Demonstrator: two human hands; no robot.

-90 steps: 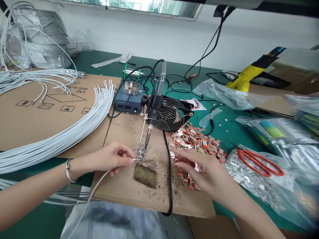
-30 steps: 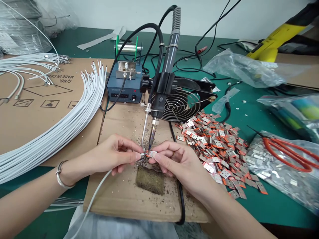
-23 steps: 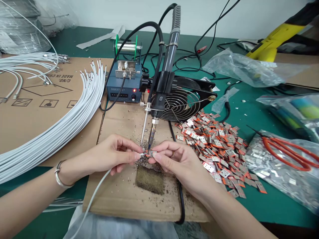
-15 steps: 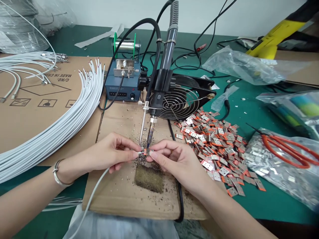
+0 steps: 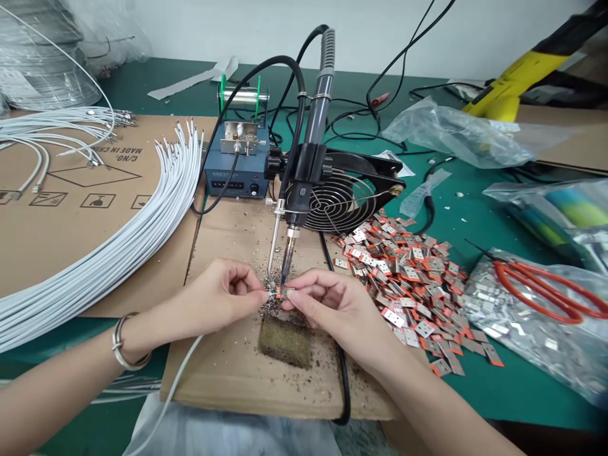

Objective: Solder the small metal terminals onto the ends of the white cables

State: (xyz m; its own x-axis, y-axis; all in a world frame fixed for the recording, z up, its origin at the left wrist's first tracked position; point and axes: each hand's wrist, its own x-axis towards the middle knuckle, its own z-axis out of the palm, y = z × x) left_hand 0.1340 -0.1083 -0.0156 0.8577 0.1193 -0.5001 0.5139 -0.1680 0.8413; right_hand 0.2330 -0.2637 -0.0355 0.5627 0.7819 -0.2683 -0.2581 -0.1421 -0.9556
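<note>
My left hand [image 5: 230, 297] pinches the end of a white cable [image 5: 183, 362], which trails down toward the bottom edge. Between thumb and fingers, my right hand [image 5: 327, 301] grips a small metal USB connector [image 5: 287, 291] with an orange part. The cable's wire end meets the connector just under the tip of a soldering iron [image 5: 287, 256] clamped in a stand. A thin metal solder feed tube [image 5: 274, 244] comes down beside the iron. Fingertips partly hide the joint. Below the hands lies a brownish sponge [image 5: 285, 342] on cardboard.
Many similar connectors [image 5: 413, 278] are heaped at the right, near orange-handled scissors [image 5: 546, 285] on a plastic bag. A bundle of white cables [image 5: 156, 234] curves across the left. Behind stand a blue solder feeder [image 5: 232, 171] with a solder spool [image 5: 243, 95] and a black fan [image 5: 351, 196].
The camera view has shifted slightly. My left fingers have moved a little at the cable end and curled closer, while my right hand keeps its grip on the connector beneath the iron.
</note>
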